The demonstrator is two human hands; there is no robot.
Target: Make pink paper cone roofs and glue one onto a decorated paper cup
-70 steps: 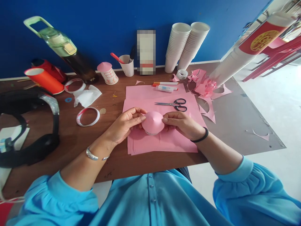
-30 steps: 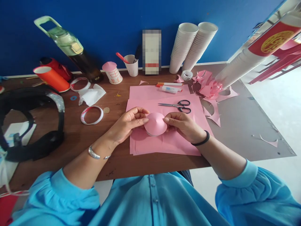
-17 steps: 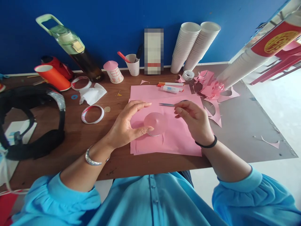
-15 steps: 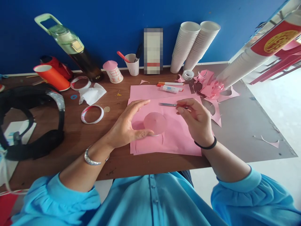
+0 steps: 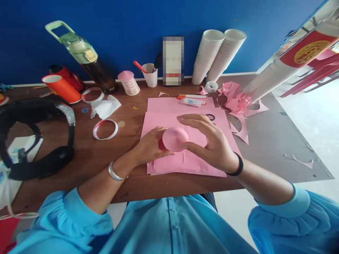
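A pink paper cone [image 5: 173, 140] with a shallow point sits in front of me over the pink paper sheets [image 5: 165, 164]. My left hand [image 5: 150, 143] is closed around it from the left, fingers curled at and below its rim; what lies under the cone is hidden. On the right side, my right hand [image 5: 209, 141] is open, its fingers spread above the paper and the thumb tip at the cone's edge. Just beyond that hand, the dark handles of the scissors [image 5: 211, 117] show on the sheets; their blades are covered by my hand.
Markers and a glue tube [image 5: 191, 102] lie on the far sheets. Behind stand a pink-roofed paper cup [image 5: 129, 84], a pen cup [image 5: 150, 77] and stacked cups [image 5: 208, 56]. Pink scraps [image 5: 235, 97] lie right; tape rolls [image 5: 105, 129], a bottle [image 5: 90, 60] and a headset [image 5: 69, 120] left.
My right hand has let go of the scissors, which now lie on the pink sheets, and has moved left to the cone. The left hand has closed around the cone.
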